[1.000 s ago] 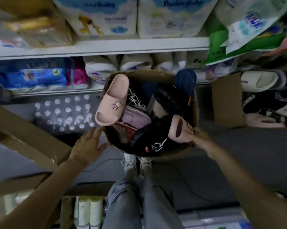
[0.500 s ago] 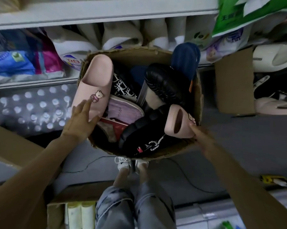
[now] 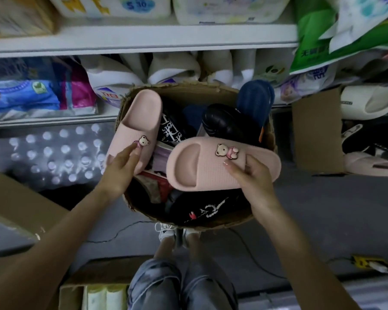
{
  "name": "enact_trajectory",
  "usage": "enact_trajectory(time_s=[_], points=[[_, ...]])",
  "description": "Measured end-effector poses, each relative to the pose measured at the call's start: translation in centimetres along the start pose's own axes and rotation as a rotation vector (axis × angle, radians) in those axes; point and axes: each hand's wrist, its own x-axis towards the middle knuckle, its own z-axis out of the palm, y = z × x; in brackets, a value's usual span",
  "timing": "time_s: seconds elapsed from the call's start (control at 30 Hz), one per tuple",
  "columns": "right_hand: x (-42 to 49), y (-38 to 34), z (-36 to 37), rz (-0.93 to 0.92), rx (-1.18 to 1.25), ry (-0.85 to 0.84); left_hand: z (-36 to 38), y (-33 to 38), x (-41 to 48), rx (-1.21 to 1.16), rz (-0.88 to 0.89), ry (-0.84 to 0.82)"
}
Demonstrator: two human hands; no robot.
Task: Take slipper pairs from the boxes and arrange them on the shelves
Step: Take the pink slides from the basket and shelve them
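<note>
A pale pink slipper and its matching pink twin, each wearing a cream-and-pink bear charm, are standing out against a brown cardboard box that is also showing a navy slipper, a glossy black slipper and a white-lettered black slipper, above faded blue jeans.

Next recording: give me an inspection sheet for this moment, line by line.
Surface: grey floor; brown cardboard box by the shelves.
Job's things: pink foam slipper with bear charm leaning in the box; matching pink slipper held above the contents; black slipper and navy slipper inside.
Clutter: loose cardboard sheet; shrink-wrapped bottle pack.
Hands: left hand rests on the leaning slipper; right hand grips the matching one.
Cables: black cable on the floor; yellow power strip.
Surroundings: white shelf of packaged goods; cream slipper at far right.
</note>
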Motion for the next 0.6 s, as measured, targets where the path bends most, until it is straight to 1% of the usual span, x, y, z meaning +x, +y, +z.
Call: enact_trajectory(time_s=[0.03,0.1,0.13,0.2,0.27,0.37,0.47,0.5,0.53,0.6], points=[[-0.3,-1.0,0.5,-0.050,-0.053,-0.061,-0.4,0.7,-0.3,-0.179,-0.015,-0.008],[-0.8,-2.4,1.7,-0.130,-0.155,-0.187,-1.1,2.0,-1.4,-0.477,-0.057,-0.098],[-0.8,-2.9,2.4,-0.151,-0.192,-0.248,-1.6,2.4,-2.0,-0.526,-0.071,-0.169],[-0.9,-3.7,4.2,-0.189,-0.240,-0.362,-2.3,2.5,-3.5,-0.502,-0.066,-0.295],[-0.8,-4.3,6.4,-0.217,-0.251,-0.448,-3.1,2.0,-4.6,-0.503,-0.031,-0.337],[-0.8,-5.2,10.2,-0.270,-0.280,-0.548,-4.9,0.2,-5.9,-0.613,-0.064,-0.260],[-0.9,-5.5,14.1,-0.305,-0.372,-0.658,-7.0,-2.3,-7.1,-0.725,-0.121,-0.120],[-0.9,-5.6,15.3,-0.331,-0.374,-0.663,-7.7,-3.2,-7.4,-0.759,-0.133,-0.071],[-0.5,-5.8,16.4,-0.363,-0.352,-0.619,-8.3,-4.2,-7.7,-0.793,-0.139,-0.025],[1.1,-6.4,18.0,-0.445,-0.285,-0.427,-9.5,-6.3,-8.2,-0.851,-0.154,0.072]])
